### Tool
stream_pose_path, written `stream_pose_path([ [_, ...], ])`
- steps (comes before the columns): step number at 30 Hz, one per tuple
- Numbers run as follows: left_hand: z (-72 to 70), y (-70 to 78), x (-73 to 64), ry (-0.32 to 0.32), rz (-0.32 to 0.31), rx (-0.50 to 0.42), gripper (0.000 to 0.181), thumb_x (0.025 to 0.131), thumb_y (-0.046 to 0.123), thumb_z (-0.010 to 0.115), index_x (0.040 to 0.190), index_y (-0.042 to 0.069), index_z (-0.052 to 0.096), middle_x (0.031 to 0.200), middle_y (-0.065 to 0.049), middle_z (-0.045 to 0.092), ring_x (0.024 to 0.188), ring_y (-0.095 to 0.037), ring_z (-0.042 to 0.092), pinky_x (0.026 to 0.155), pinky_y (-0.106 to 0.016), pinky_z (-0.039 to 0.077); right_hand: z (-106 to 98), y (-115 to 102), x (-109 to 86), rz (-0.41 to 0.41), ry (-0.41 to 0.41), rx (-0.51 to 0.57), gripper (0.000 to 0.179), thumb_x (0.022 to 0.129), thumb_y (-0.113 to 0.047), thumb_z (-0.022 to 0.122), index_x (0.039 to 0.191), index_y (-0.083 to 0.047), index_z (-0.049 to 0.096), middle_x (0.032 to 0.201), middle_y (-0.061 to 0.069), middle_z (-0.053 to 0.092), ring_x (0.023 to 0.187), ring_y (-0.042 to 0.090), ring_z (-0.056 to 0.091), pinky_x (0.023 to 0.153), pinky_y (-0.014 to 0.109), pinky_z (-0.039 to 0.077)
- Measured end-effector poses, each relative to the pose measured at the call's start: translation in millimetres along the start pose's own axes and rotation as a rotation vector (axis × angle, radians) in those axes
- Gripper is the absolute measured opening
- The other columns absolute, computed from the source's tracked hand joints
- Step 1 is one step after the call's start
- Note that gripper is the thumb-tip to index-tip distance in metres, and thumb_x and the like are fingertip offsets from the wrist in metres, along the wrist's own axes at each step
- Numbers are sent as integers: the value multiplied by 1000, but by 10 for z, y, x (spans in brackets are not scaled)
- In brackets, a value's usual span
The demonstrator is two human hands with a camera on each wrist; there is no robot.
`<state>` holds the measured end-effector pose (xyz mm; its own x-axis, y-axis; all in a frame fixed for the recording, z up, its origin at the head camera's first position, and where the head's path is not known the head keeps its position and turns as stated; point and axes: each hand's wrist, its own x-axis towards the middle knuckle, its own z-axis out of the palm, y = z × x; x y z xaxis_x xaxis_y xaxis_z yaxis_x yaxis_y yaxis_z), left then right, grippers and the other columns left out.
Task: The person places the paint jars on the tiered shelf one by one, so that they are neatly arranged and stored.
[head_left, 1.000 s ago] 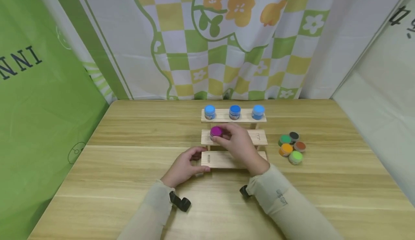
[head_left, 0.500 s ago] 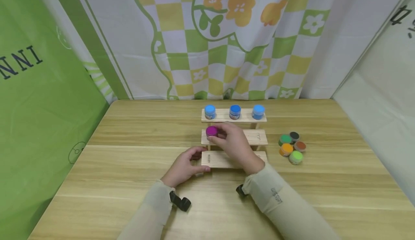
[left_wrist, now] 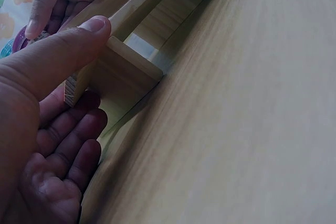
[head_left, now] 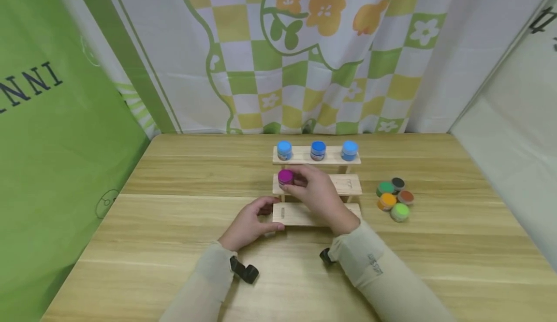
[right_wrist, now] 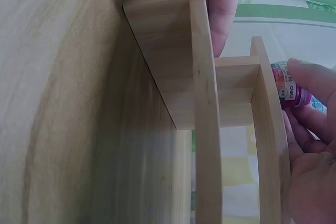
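My right hand (head_left: 319, 196) pinches a small paint jar with a purple lid (head_left: 285, 177) between thumb and fingers. In the right wrist view this paint jar (right_wrist: 286, 83) stands upright against the middle tier's surface, near that tier's left end. The three-tier wooden rack (head_left: 300, 214) stands on the table. With its thumb on the front edge and fingers round the side, my left hand (head_left: 250, 223) holds the lowest tier's left end. The left wrist view shows that thumb on the wooden board (left_wrist: 128, 64), with the fingertips curled beside it.
On the top tier stand two light blue jars (head_left: 284, 151) (head_left: 349, 151) and a darker blue jar (head_left: 318, 151). Right of the rack, several jars cluster on the table, among them an orange jar (head_left: 387, 201) and a light green jar (head_left: 400, 212). A patterned curtain (head_left: 296, 85) hangs behind.
My right hand has shifted the purple-lidded paint jar a little left along the middle tier. The left hand keeps its hold on the rack. The head view has turned slightly.
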<state>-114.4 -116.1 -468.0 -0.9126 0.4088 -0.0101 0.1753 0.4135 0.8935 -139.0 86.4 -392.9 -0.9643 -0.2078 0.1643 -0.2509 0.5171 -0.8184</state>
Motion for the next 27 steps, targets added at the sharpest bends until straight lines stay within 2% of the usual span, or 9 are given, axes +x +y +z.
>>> stream_pose_path([
  [5, 6, 29, 5, -4, -17, -12, 65, 68, 48, 78, 125, 30, 53, 124, 8, 53, 108, -16, 53, 94, -39, 42, -46, 34, -32, -26, 4, 2, 40, 79, -24, 75, 117, -17, 63, 111, -3, 63, 96, 9, 63, 79, 16, 48],
  [8, 2, 45, -1, -3, -30, -13, 64, 68, 46, 79, 125, 30, 53, 124, 9, 53, 108, -16, 53, 94, -39, 42, -81, 44, -64, -5, 4, -7, 41, 80, -26, 74, 118, -18, 63, 113, -4, 62, 98, 10, 62, 80, 17, 48],
  [14, -4, 52, -10, 1, -35, -6, 67, 68, 46, 79, 126, 25, 53, 124, 8, 53, 108, -16, 53, 94, -38, 42, -149, 71, -135, 41, 16, 2, 41, 81, -23, 74, 117, -11, 62, 112, 0, 61, 99, 13, 62, 82, 19, 48],
  [21, -2, 35, -6, -2, -46, -9, 67, 67, 48, 79, 125, 28, 54, 123, 7, 54, 108, -17, 53, 95, -39, 41, -232, 159, -236, 47, 35, 2, 45, 81, -26, 73, 120, -9, 60, 109, 0, 61, 98, 12, 62, 81, 17, 48],
  [27, 1, 36, 0, -2, -44, -11, 67, 66, 48, 79, 125, 27, 54, 122, 7, 54, 107, -17, 53, 94, -39, 42, -319, 231, -328, 19, 82, -8, 44, 80, -23, 75, 117, -5, 61, 107, 3, 62, 97, 14, 62, 80, 18, 49],
])
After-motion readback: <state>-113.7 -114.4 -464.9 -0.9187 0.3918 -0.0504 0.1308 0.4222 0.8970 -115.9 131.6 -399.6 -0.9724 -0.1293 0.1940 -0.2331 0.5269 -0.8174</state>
